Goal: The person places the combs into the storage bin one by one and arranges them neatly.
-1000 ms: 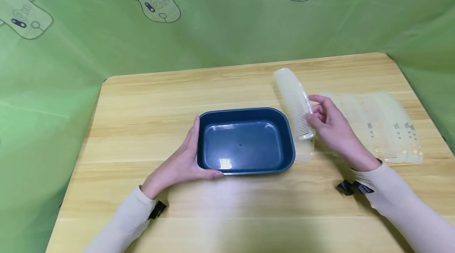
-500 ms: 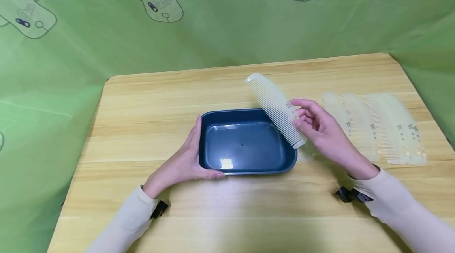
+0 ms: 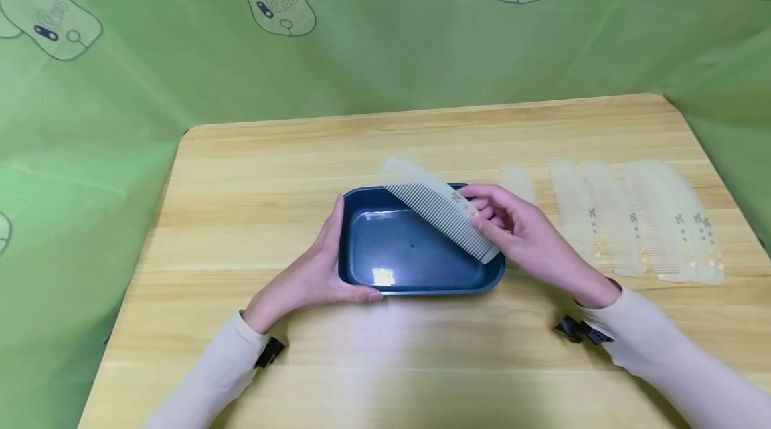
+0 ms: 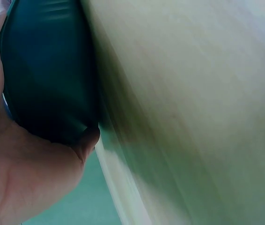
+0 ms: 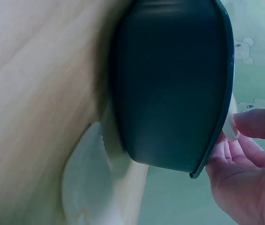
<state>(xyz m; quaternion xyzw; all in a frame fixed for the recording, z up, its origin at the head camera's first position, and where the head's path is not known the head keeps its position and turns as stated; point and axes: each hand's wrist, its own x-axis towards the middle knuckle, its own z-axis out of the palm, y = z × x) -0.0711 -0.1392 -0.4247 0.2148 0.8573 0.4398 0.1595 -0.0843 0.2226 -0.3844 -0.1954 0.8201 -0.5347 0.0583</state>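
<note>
A dark blue rectangular plastic box (image 3: 415, 272) sits on the table, its hollow facing up. My left hand (image 3: 319, 262) grips its left end, thumb along the front side and fingers along the left wall; the left wrist view shows the palm (image 4: 29, 173) against that wall. Between thumb and fingers, my right hand (image 3: 521, 231) pinches a pale translucent comb (image 3: 430, 205) by its printed back. The comb slants over the box, teeth toward the front left, its far end reaching past the back rim. In the right wrist view only a sliver of this comb (image 5: 230, 124) shows beyond the rim.
Several similar pale combs lie to the right, among them a separate comb (image 3: 572, 208) and an overlapping group (image 3: 668, 221). Another comb (image 3: 518, 181) is partly hidden behind the right hand. Green cloth (image 3: 397, 61) hangs behind the wooden table (image 3: 385, 362).
My right hand has carried the comb leftward from beside the box to over it, tilting it further toward horizontal. The left hand and box have stayed in place.
</note>
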